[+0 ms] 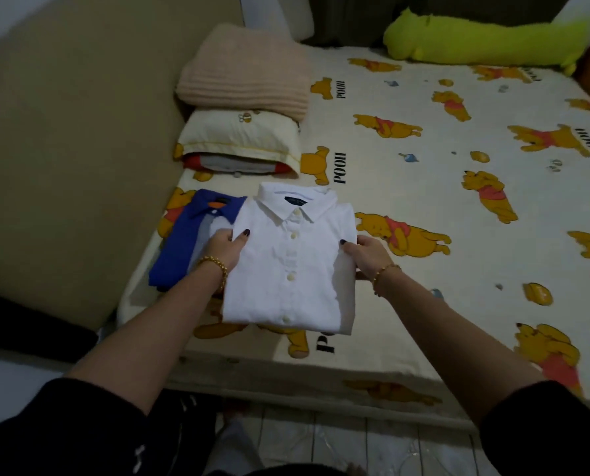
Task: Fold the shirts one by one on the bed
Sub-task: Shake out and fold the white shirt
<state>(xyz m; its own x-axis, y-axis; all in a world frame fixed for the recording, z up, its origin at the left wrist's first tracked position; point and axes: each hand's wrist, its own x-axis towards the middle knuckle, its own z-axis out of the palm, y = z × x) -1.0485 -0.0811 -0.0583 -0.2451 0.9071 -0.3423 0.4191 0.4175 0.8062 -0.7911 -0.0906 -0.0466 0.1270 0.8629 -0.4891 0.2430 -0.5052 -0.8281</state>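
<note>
A folded white button-up shirt point(292, 262) lies collar-up near the front left of the bed point(441, 187). My left hand point(223, 247) grips its left edge, thumb on top and fingers underneath. My right hand point(367, 254) grips its right edge the same way. The shirt's bottom edge seems slightly lifted off the sheet. A folded blue shirt point(187, 242) with a grey panel lies just left of the white one, partly covered by it and by my left hand.
A cream pillow point(242, 139) sits behind the shirts with a folded pink blanket point(245, 73) on top. A green plush bolster point(482, 39) lies at the bed's far end. A tan wall point(63, 132) borders the left side. Tiled floor point(321, 441) lies below.
</note>
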